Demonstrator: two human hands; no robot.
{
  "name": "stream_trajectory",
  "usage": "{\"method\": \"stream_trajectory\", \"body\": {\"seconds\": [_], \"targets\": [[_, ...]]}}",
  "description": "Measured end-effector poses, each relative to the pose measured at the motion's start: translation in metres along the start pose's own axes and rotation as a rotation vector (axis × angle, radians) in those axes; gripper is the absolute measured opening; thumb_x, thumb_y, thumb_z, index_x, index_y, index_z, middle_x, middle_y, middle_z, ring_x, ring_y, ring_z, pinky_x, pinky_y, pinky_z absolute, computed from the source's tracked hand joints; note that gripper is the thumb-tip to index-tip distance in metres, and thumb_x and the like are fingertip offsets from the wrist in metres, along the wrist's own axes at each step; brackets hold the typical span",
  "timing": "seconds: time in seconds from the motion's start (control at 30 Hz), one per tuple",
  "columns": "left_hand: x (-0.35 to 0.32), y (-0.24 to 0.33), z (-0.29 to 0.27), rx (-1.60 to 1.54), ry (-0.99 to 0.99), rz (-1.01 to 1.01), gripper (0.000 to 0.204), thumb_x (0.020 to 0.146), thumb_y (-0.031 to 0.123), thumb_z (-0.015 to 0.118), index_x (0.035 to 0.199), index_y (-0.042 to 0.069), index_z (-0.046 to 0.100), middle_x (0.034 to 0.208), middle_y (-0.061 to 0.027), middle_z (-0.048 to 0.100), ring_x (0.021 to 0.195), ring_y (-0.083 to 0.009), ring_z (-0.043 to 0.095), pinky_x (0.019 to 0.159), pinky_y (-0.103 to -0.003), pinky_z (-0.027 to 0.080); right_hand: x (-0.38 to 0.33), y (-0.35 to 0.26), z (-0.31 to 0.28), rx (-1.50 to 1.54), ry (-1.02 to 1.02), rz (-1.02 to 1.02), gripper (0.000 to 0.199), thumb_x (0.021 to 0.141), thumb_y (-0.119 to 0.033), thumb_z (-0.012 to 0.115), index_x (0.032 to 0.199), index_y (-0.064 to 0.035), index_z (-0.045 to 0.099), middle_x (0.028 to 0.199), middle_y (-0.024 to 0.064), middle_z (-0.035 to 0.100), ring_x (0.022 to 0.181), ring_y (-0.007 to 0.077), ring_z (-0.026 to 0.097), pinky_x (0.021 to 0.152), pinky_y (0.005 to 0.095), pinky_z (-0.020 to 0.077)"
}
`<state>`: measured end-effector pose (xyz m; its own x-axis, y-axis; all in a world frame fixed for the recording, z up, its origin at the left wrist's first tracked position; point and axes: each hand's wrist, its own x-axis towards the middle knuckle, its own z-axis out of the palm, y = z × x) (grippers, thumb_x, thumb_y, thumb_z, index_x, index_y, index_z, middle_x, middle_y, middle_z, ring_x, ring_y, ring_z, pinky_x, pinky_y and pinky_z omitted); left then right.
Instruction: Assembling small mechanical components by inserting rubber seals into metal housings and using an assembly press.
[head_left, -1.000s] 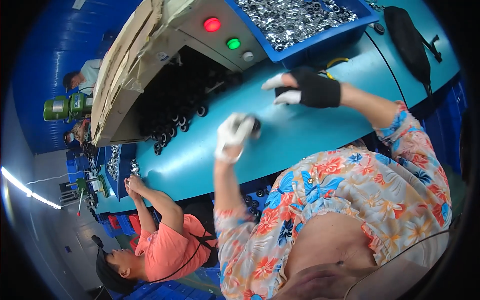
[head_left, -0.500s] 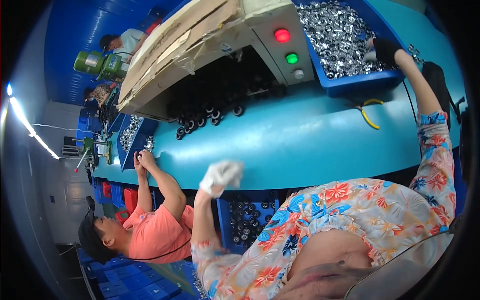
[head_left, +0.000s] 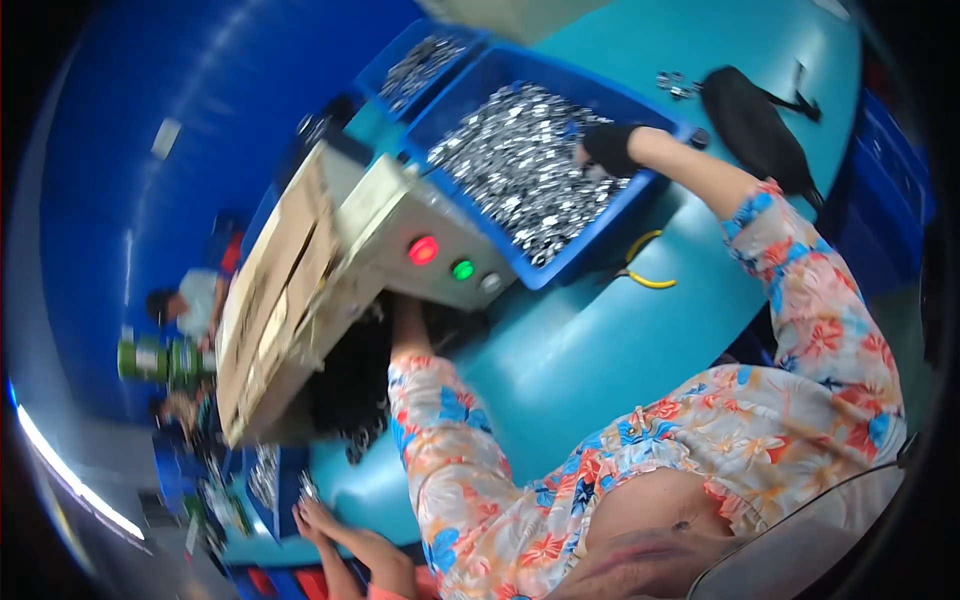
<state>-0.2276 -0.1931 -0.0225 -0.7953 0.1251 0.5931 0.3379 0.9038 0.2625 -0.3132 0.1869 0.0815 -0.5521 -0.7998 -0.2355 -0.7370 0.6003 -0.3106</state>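
My right hand (head_left: 606, 150), in a black glove, is down among the small silvery metal parts (head_left: 505, 175) that fill a big blue bin (head_left: 590, 248). Whether its fingers hold any of them is unclear. My left forearm (head_left: 408, 335), in a flowered sleeve, reaches under a grey machine box (head_left: 420, 215) with a red lamp (head_left: 423, 250) and a green lamp (head_left: 462, 269). My left hand is hidden beneath that box, close to a heap of black ring-like parts (head_left: 345, 390).
Yellow-handled pliers (head_left: 640, 274) lie on the teal table (head_left: 570, 350) beside the bin. A black bag (head_left: 755, 125) rests at the far right. A second blue bin (head_left: 418, 65) stands behind. Cardboard (head_left: 268, 310) leans on the machine. A co-worker's hands (head_left: 325, 520) work at the lower left.
My left hand has gone from the table's near edge to under the machine box. My right hand stays in the bin of metal parts. The view has swung toward the bin.
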Motion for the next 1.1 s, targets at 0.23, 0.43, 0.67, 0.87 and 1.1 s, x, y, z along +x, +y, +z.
{"method": "stream_trajectory", "body": {"seconds": [0.23, 0.43, 0.67, 0.87, 1.1], "targets": [[0.01, 0.017, 0.002, -0.261, 0.049, 0.058, 0.033, 0.087, 0.02, 0.05, 0.116, 0.004, 0.051, 0.116, -0.0109, 0.054, 0.105, -0.0234, 0.051, 0.092, -0.034, 0.041, -0.012, -0.004, -0.004, -0.061, 0.096, -0.073, 0.032, 0.07, -0.018, 0.069, 0.099, -0.0065, 0.061, 0.092, 0.0166, 0.063, 0.091, 0.0315, 0.061, 0.076, 0.0393, 0.0474], [-0.031, 0.019, -0.046, -0.395, 0.135, -0.075, 0.028, 0.09, 0.016, 0.047, 0.114, 0.002, 0.051, 0.114, -0.0091, 0.054, 0.103, -0.0201, 0.051, 0.091, -0.032, 0.042, 0.0, 0.013, 0.002, -0.206, 0.043, -0.083, 0.027, 0.069, -0.019, 0.072, 0.087, -0.0016, 0.06, 0.086, 0.017, 0.063, 0.086, 0.0319, 0.061, 0.074, 0.0389, 0.0471], [-0.085, 0.014, -0.116, -0.267, 0.312, -0.37, 0.035, 0.082, 0.011, 0.06, 0.115, 0.002, 0.053, 0.11, -0.0074, 0.058, 0.092, -0.0185, 0.056, 0.071, -0.032, 0.048, 0.011, -0.002, -0.001, -0.171, 0.084, -0.021, 0.022, 0.062, -0.011, 0.072, 0.079, -0.0042, 0.059, 0.076, 0.0132, 0.062, 0.078, 0.0269, 0.061, 0.068, 0.0348, 0.0468], [-0.126, 0.142, -0.123, -0.845, 0.462, -1.112, 0.04, 0.081, 0.018, 0.067, 0.117, 0.009, 0.055, 0.099, -0.0075, 0.063, 0.077, -0.0134, 0.059, 0.049, -0.024, 0.036, 0.026, 0.026, 0.011, -0.04, 0.269, -0.182, 0.022, 0.076, -0.01, 0.057, 0.095, -0.0028, 0.063, 0.095, 0.0173, 0.063, 0.091, 0.0296, 0.059, 0.08, 0.0362, 0.0465], [-0.135, 0.242, -0.083, -1.048, 0.284, -1.221, 0.041, 0.089, 0.024, 0.056, 0.121, -0.001, 0.049, 0.104, -0.0094, 0.058, 0.087, -0.0142, 0.056, 0.056, -0.023, 0.043, -0.054, -0.094, 0.026, 0.782, 0.547, -0.584, 0.022, 0.079, -0.004, 0.06, 0.1, -0.0035, 0.064, 0.095, 0.0073, 0.065, 0.087, 0.0136, 0.061, 0.08, 0.0267, 0.0481]]}}
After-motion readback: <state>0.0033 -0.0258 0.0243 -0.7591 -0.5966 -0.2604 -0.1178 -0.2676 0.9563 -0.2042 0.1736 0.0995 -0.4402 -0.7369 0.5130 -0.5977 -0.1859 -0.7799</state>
